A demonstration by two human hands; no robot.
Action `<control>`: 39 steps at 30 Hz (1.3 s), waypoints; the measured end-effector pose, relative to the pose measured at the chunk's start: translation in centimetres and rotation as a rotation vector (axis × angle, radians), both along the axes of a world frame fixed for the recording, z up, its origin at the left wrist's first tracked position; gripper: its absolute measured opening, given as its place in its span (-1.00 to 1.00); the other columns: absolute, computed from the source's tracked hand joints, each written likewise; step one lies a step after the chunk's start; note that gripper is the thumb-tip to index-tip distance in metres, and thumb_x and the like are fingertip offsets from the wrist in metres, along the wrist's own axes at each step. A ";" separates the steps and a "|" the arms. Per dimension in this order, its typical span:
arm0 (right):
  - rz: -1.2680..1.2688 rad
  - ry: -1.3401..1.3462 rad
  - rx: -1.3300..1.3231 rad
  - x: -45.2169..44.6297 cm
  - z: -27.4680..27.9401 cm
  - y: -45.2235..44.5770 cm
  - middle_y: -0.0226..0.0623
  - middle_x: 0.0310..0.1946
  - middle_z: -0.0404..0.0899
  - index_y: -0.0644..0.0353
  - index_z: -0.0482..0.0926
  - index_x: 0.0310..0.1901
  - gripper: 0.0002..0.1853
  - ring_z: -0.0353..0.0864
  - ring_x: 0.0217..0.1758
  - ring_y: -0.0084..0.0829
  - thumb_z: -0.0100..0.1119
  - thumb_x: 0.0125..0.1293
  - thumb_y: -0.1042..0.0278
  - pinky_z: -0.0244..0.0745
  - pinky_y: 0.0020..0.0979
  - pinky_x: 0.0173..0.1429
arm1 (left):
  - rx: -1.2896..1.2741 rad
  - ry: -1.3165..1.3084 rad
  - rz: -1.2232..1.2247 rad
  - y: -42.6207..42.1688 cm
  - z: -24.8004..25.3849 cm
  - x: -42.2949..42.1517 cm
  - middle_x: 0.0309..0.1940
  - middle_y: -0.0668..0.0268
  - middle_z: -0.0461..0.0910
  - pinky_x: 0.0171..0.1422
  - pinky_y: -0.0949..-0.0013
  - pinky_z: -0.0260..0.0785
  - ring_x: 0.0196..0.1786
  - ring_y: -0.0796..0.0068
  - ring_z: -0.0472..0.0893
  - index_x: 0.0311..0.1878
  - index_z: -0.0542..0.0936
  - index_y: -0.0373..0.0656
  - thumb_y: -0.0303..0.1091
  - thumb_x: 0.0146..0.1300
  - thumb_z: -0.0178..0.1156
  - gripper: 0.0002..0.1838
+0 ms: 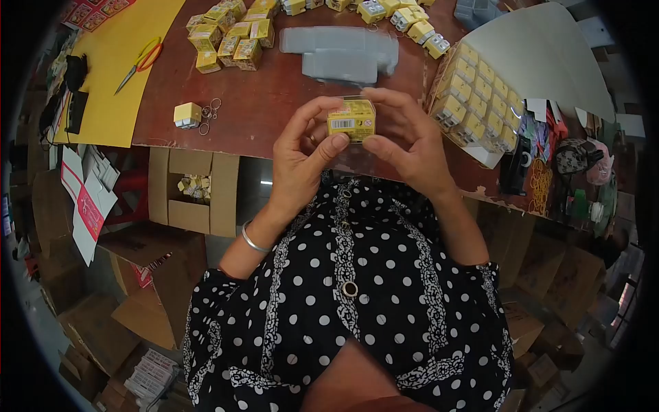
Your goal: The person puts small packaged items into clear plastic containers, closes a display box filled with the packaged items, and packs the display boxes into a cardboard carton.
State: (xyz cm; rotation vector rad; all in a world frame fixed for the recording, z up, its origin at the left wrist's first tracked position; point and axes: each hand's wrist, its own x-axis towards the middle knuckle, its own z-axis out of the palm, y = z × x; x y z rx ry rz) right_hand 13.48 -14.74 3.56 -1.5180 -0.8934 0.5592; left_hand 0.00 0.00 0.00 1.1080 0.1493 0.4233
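Left hand (298, 152), right hand (417, 152); one yellow box (351, 126) between; one bracelet (252, 237)

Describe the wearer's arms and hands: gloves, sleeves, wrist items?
No gloves on the left hand or right hand. Plain silver-coloured bangle on the left forearm, near the wrist; none visible on the right. Short black sleeves with white dots and patterned trim; forearms uncovered.

The small box (352, 121) is yellow, the blouse (384, 288) white-dotted black
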 end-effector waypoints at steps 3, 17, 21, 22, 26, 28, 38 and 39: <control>0.056 0.179 0.072 -0.5 -0.9 0.1 -0.05 0.33 0.43 0.27 0.46 0.29 -0.45 0.55 0.31 -0.28 0.40 0.29 0.43 0.53 -0.24 0.36 | -0.041 -0.038 -0.012 0.1 -0.1 0.2 0.40 0.12 0.31 0.33 0.38 0.44 0.27 0.35 0.55 0.29 0.45 -0.24 -0.52 0.40 0.26 -0.57; 0.008 0.007 0.253 -0.9 -0.7 0.4 -0.02 0.16 0.56 0.29 0.46 0.00 -0.74 0.50 0.34 -0.27 0.27 0.33 0.57 0.30 -0.20 0.51 | -0.086 -0.145 0.094 -0.7 1.1 0.7 0.24 0.12 0.44 0.31 0.36 0.50 0.26 0.34 0.56 0.14 0.48 -0.29 -0.66 0.30 0.30 -0.63; 0.130 0.003 0.273 0.1 -0.5 0.4 -0.17 0.01 0.63 0.26 0.53 -0.14 -0.81 0.55 0.26 -0.33 0.37 0.29 0.53 0.41 -0.26 0.43 | 0.095 -0.160 0.077 -0.3 0.5 0.6 0.24 0.15 0.43 0.34 0.35 0.48 0.26 0.36 0.55 0.16 0.49 -0.30 -0.65 0.27 0.33 -0.60; 0.134 0.126 0.213 0.1 -0.1 0.4 -0.17 0.04 0.60 0.30 0.54 -0.13 -0.80 0.56 0.24 -0.38 0.36 0.29 0.57 0.44 -0.31 0.40 | 0.163 -0.138 0.096 -0.4 0.5 0.6 0.24 0.17 0.43 0.35 0.35 0.47 0.27 0.37 0.54 0.17 0.50 -0.30 -0.63 0.26 0.35 -0.57; 0.153 0.125 0.134 0.6 0.4 0.5 -0.21 0.03 0.58 0.36 0.55 -0.07 -0.79 0.59 0.16 -0.48 0.32 0.29 0.66 0.53 -0.44 0.28 | 0.198 -0.098 0.095 -0.5 0.7 0.4 0.26 0.21 0.41 0.39 0.35 0.42 0.29 0.40 0.52 0.21 0.51 -0.30 -0.62 0.23 0.38 -0.53; 0.130 0.115 0.126 0.6 0.6 0.5 -0.21 0.01 0.58 0.37 0.57 -0.08 -0.81 0.61 0.13 -0.49 0.31 0.29 0.66 0.54 -0.45 0.26 | 0.217 -0.105 0.091 -0.5 0.7 0.5 0.26 0.20 0.41 0.39 0.35 0.41 0.29 0.40 0.52 0.21 0.51 -0.30 -0.62 0.23 0.38 -0.52; 0.110 0.162 0.104 1.2 0.9 0.3 -0.24 -0.08 0.63 0.36 0.65 -0.23 -0.97 0.64 0.00 -0.52 0.29 0.35 0.59 0.55 -0.49 0.13 | 0.219 -0.124 0.071 -0.7 0.6 0.7 0.28 0.19 0.41 0.40 0.33 0.43 0.29 0.40 0.52 0.21 0.53 -0.30 -0.63 0.28 0.32 -0.58; 0.110 0.163 0.104 1.5 0.7 0.2 -0.24 -0.08 0.63 0.36 0.65 -0.23 -0.97 0.64 0.00 -0.52 0.29 0.35 0.59 0.55 -0.49 0.13 | 0.219 -0.123 0.071 -0.8 0.6 0.7 0.28 0.19 0.41 0.40 0.33 0.43 0.29 0.40 0.52 0.21 0.53 -0.30 -0.63 0.28 0.32 -0.58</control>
